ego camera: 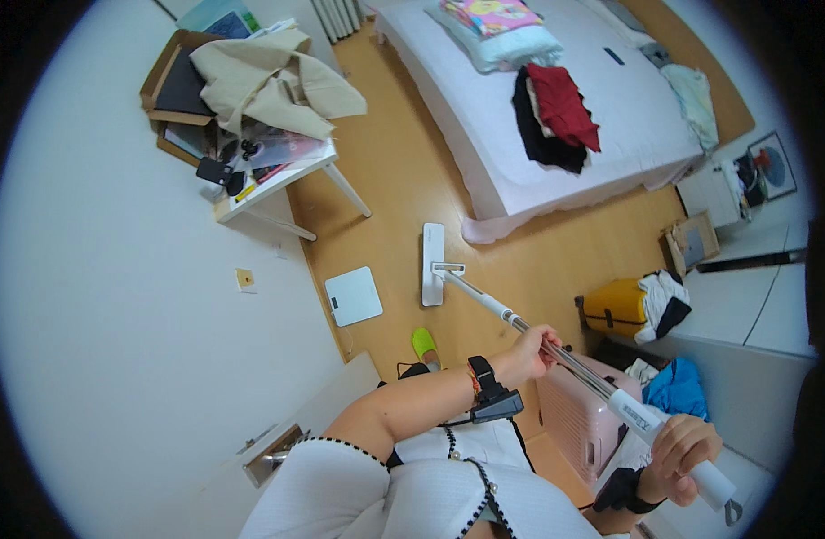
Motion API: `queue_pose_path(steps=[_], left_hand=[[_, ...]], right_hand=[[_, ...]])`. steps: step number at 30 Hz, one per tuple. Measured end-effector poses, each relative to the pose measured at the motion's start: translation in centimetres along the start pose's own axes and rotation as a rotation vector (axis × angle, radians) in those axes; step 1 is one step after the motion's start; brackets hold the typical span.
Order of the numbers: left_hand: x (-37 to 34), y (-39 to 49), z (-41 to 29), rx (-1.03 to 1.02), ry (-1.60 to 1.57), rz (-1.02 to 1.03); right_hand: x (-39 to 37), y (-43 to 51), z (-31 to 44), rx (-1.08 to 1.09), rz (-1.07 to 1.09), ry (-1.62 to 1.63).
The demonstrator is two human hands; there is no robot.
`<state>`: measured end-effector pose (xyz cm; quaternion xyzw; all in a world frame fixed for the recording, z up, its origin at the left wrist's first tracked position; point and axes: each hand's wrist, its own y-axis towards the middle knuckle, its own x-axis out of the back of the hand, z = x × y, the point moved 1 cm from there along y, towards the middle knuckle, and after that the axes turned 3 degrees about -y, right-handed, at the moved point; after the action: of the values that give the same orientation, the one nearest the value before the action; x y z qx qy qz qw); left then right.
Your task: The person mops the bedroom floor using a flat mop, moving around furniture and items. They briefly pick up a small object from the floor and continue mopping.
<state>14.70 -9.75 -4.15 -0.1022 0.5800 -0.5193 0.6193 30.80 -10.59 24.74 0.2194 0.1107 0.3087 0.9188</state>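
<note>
A flat mop's metal and white pole runs slantwise from the lower right to its white rectangular head, which lies on the wooden floor. My left hand grips the metal part of the pole midway; a black strap with a device sits on that wrist. Around the white handle near its upper end, my right hand is closed, with a black band at the wrist. A grey loop hangs from the handle's tip. Left of the mop head lies a white bathroom scale. A green slipper is on my foot.
A cluttered white desk stands at the upper left. The bed, with folded clothes on it, fills the upper right. A yellow suitcase and a pink suitcase stand at the right. A door handle is at the lower left.
</note>
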Motion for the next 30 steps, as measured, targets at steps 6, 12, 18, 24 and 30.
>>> queue_pose_path(steps=[6, 12, 18, 24, 30], left_hand=[[-2.2, -2.1, -10.8, -0.167, -0.228, 0.076], [-7.2, -2.1, -21.8, -0.325, -0.199, 0.153], [-14.5, -0.9, -33.9, -0.421, -0.078, 0.217], [-19.9, 0.2, -43.2, -0.527, -0.082, 0.247], [-20.7, -1.2, -51.0, -0.602, -0.218, 0.336]], right_hand=[[-4.2, 9.3, -4.2, -0.078, 0.161, -0.103], [-4.9, 18.4, -10.3, -0.004, 0.185, -0.065], [-1.5, 29.9, -18.6, 0.085, 0.14, 0.045], [0.9, 40.5, -25.4, 0.078, 0.013, 0.124], [-1.2, 47.8, -31.4, 0.001, -0.046, 0.232]])
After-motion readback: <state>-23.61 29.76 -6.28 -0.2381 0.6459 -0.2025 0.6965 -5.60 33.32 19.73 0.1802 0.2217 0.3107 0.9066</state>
